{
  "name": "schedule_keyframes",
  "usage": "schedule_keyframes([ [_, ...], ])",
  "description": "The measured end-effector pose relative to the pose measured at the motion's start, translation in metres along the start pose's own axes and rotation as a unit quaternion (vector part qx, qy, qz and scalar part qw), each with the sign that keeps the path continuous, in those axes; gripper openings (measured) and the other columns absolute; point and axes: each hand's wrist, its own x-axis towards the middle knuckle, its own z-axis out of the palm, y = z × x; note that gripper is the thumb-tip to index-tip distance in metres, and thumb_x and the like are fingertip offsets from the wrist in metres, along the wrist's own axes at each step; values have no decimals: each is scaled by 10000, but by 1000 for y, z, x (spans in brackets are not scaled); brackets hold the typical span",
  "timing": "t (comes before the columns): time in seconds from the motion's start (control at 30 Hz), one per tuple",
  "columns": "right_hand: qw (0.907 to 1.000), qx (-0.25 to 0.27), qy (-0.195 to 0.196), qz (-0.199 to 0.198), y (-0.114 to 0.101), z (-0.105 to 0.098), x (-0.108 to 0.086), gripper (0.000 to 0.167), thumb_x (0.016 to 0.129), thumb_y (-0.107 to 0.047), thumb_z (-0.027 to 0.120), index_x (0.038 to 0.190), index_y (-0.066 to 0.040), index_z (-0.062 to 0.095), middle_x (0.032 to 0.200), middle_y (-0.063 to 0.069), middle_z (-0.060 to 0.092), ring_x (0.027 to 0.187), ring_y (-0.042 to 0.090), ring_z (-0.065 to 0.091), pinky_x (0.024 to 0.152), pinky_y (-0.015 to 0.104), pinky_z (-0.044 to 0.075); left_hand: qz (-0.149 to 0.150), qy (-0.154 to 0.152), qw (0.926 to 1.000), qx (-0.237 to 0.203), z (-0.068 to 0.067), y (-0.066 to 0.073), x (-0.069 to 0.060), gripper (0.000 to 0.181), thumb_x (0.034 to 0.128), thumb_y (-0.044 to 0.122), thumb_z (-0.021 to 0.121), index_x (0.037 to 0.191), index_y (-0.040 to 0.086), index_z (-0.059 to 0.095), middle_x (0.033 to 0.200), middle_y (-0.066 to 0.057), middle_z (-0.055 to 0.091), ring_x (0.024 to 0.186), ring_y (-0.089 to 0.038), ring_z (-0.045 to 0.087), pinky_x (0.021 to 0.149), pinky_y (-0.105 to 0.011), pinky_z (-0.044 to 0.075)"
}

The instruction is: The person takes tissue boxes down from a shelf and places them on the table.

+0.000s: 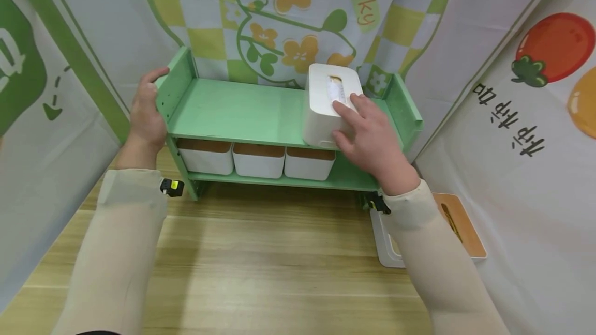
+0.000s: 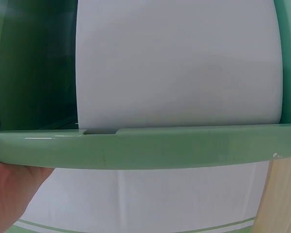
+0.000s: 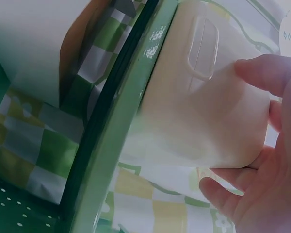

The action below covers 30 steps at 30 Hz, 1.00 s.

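A white tissue box (image 1: 321,118) stands at the right end of the top board of a green shelf (image 1: 242,110). My right hand (image 1: 372,138) holds the box, with fingers over its top and right side; in the right wrist view the thumb of the hand (image 3: 266,189) lies against the front of the box (image 3: 199,116). At the shelf's left side panel, my left hand (image 1: 148,115) grips the upper edge. The left wrist view shows part of that hand (image 2: 12,194) against the green panel edge (image 2: 184,148), its fingertips hidden.
Three white bins (image 1: 206,158) stand side by side on the lower board. On the floor to the right lie a white-rimmed tray (image 1: 384,244) and an orange-brown tray (image 1: 470,229) holding a gold-coloured item. Printed fabric walls (image 1: 503,180) surround the shelf.
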Motion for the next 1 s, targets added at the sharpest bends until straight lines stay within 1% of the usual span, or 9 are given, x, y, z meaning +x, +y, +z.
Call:
schedule_keyframes([
  [0.1, 10000, -46, -65, 57, 1, -4, -3, 525, 877, -248, 723, 1350, -48, 615, 1373, 312, 506, 1296, 454, 447, 1071, 534, 333, 11, 7, 10000, 21, 0, -1, 0, 570, 1016, 411, 124, 1524, 305, 359, 1376, -74, 377, 1047, -180, 414, 870, -343, 324],
  [0.2, 9995, -78, -196, 241, 2, -6, -4, 572, 890, -283, 716, 1394, -55, 574, 1394, 307, 487, 1313, 461, 426, 1064, 557, 332, -14, 10, 10000, 48, -1, -2, 0, 567, 1017, 410, 125, 1525, 310, 357, 1371, -71, 376, 1038, -174, 412, 869, -339, 320],
  [0.33, 9962, -60, -557, 669, 1, -9, -5, 619, 921, -325, 697, 1449, -61, 512, 1447, 290, 436, 1354, 469, 366, 1083, 558, 305, -2, 24, 9999, 109, -1, -2, 0, 567, 1020, 409, 124, 1526, 309, 359, 1384, -75, 370, 1033, -170, 405, 875, -336, 310],
  [0.43, 9932, -55, -789, 853, -1, -11, -7, 617, 936, -329, 689, 1457, -55, 502, 1474, 279, 406, 1375, 466, 332, 1102, 534, 285, 10, 26, 9999, 132, 0, -2, 0, 568, 1019, 415, 123, 1524, 311, 361, 1400, -80, 364, 1039, -173, 403, 878, -339, 308],
  [0.6, 9940, -76, -782, 758, -6, -14, -9, 615, 928, -311, 703, 1441, -29, 516, 1459, 295, 415, 1366, 467, 345, 1112, 514, 276, 39, 22, 9999, 91, 1, -2, 0, 568, 1021, 425, 124, 1523, 308, 362, 1396, -87, 366, 1037, -179, 407, 874, -340, 310],
  [0.7, 9943, -36, -777, 730, -8, -17, -11, 600, 927, -307, 704, 1429, -30, 531, 1443, 300, 432, 1353, 472, 364, 1097, 531, 295, 46, 19, 9999, 108, 0, -2, 0, 568, 1021, 428, 124, 1523, 307, 363, 1393, -81, 368, 1037, -178, 404, 877, -338, 307],
  [0.83, 9927, 78, -828, 869, -7, -19, -10, 642, 935, -350, 695, 1473, -69, 485, 1473, 291, 399, 1355, 477, 356, 1077, 564, 308, 38, 26, 10000, 44, 0, -2, 0, 566, 1020, 424, 130, 1520, 305, 367, 1349, -71, 384, 1012, -174, 415, 857, -336, 320],
  [0.93, 9904, 134, -940, 1007, -6, -19, -9, 679, 938, -391, 690, 1498, -89, 452, 1504, 280, 360, 1359, 462, 356, 1052, 577, 333, 43, 26, 10000, -51, 0, -2, 0, 565, 1018, 419, 137, 1519, 298, 369, 1315, -63, 394, 996, -174, 426, 836, -337, 335],
  [1.0, 9896, 137, -1000, 1027, -5, -18, -10, 680, 936, -402, 693, 1492, -85, 464, 1508, 276, 357, 1356, 448, 368, 1030, 578, 360, 43, 26, 10000, -73, 0, -2, 1, 565, 1017, 415, 138, 1518, 296, 370, 1305, -58, 397, 993, -176, 430, 827, -338, 342],
])
